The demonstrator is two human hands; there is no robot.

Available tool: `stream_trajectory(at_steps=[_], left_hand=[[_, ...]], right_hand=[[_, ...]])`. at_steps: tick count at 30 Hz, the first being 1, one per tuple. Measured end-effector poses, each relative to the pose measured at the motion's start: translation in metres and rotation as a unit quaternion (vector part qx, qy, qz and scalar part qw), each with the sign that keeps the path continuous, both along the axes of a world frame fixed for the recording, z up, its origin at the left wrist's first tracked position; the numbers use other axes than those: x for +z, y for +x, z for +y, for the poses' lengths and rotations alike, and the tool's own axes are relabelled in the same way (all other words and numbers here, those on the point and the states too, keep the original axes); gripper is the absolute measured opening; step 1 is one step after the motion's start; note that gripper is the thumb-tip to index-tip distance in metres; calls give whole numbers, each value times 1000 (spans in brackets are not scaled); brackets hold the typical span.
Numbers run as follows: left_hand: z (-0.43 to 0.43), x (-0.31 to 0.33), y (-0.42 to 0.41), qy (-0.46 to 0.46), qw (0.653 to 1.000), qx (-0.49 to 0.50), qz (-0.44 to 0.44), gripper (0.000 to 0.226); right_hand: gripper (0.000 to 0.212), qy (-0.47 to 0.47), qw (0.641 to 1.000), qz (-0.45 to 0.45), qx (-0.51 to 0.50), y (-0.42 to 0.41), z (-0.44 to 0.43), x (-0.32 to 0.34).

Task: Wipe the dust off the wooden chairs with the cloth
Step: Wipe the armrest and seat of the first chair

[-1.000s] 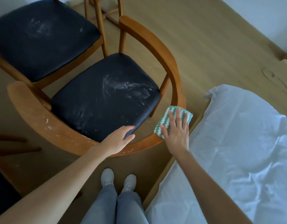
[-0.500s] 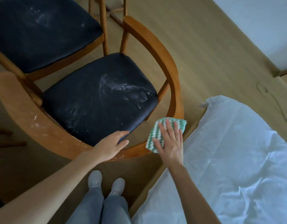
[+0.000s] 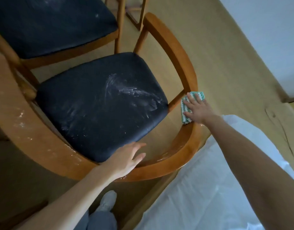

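Cloth (image 3: 186,112) flat beneath right hand (image 3: 198,110) fingers (image 3: 190,97)

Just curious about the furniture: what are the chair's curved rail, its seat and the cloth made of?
Rail: apparently wood, glossy orange-brown varnish catching light. Seat: smooth dark dust-smeared padding, leather or vinyl. Cloth: soft textile, ridged green-and-white stripes, maybe microfibre.

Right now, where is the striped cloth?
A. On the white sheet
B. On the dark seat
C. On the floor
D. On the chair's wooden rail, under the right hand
D: the right hand presses the cloth flat against the curved wooden rail, beside the seat and not on it.
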State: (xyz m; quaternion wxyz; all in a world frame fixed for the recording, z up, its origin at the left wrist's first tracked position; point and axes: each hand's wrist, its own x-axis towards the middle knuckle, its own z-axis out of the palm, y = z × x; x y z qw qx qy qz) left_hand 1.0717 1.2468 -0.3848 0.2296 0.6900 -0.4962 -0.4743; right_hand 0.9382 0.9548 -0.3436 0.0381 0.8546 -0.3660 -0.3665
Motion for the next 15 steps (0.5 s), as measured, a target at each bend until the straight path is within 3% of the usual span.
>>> stream_trajectory(at_steps=[4, 7, 11, 15], left_hand=[[4, -2, 7, -1, 1000, 15, 3, 49], [12, -4, 15, 1, 1000, 26, 12, 49], [20, -4, 24, 7, 999, 34, 10, 48], [22, -5, 28, 11, 999, 39, 8, 48]], right_hand=[[54, -56, 981, 139, 121, 18, 1, 1], [49, -12, 963, 201, 180, 20, 22, 8], [43, 106, 948, 214, 210, 17, 69, 20], [47, 202, 945, 184, 178, 21, 110, 40]])
